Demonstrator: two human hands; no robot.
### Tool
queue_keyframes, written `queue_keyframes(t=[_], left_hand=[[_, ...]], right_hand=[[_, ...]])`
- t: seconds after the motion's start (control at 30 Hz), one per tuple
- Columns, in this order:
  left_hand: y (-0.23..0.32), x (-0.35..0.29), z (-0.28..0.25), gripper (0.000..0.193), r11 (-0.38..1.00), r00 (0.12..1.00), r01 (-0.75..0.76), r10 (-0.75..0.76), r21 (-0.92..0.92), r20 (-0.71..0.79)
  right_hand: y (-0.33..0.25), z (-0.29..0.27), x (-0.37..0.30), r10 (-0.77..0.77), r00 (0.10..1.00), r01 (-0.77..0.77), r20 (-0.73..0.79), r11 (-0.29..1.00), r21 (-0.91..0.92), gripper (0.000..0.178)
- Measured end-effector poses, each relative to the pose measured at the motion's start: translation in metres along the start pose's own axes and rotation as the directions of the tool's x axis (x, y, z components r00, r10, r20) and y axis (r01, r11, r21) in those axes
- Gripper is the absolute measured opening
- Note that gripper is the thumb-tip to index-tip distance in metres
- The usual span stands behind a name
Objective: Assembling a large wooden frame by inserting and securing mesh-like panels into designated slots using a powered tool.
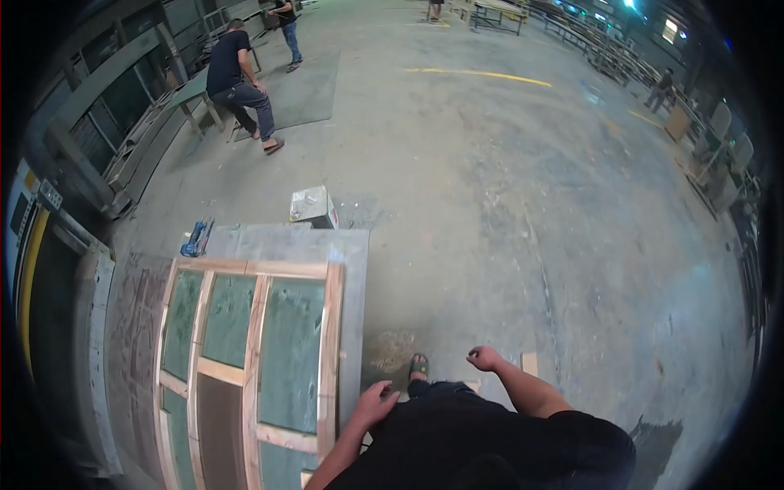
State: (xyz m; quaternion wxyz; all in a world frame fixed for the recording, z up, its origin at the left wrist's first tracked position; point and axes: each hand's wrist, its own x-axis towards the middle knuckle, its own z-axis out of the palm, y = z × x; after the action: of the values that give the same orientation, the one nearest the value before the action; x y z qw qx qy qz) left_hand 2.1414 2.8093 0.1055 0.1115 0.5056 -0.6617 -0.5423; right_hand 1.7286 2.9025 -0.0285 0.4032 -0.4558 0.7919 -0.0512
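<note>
My left hand [376,403] hangs beside the right edge of a wooden frame [333,327], with its fingers loosely bent and apart. It appears to hold nothing. Further right, my right hand [485,358] is held out over the floor, its fingers curled closed; whatever they might hold is hidden. Pale wood strips make up the frame, with green panels [291,351] and one brown panel [220,416] showing between them. Beneath it is a grey board or tabletop [353,261]. A blue power tool [196,238] rests near the frame's far left corner.
A whitish square can [314,207] stands past the board's far edge. My sandalled foot [419,365] is on the concrete floor [457,245]. Ahead left, a person [235,77] bends beside a low table [193,95]; another person [289,33] stands behind. Racks [604,61] line the far right.
</note>
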Motion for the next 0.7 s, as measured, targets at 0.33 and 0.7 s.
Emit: queue_keyframes(t=[0.33,0.7], left_hand=[[0.142,0.297,-0.079,0.041,0.96,0.925,-0.255,0.278,0.118,-0.258],[0.271,0.568,-0.072,0.048,0.873,0.913,-0.337,0.211,0.352,0.35]], right_hand=[[-0.051,-0.206,0.212,-0.01,0.965,0.067,-0.262,0.976,0.209,0.039],[0.042,-0.265,0.311,0.34,0.94,-0.322,-0.024,0.91,0.26,0.043]])
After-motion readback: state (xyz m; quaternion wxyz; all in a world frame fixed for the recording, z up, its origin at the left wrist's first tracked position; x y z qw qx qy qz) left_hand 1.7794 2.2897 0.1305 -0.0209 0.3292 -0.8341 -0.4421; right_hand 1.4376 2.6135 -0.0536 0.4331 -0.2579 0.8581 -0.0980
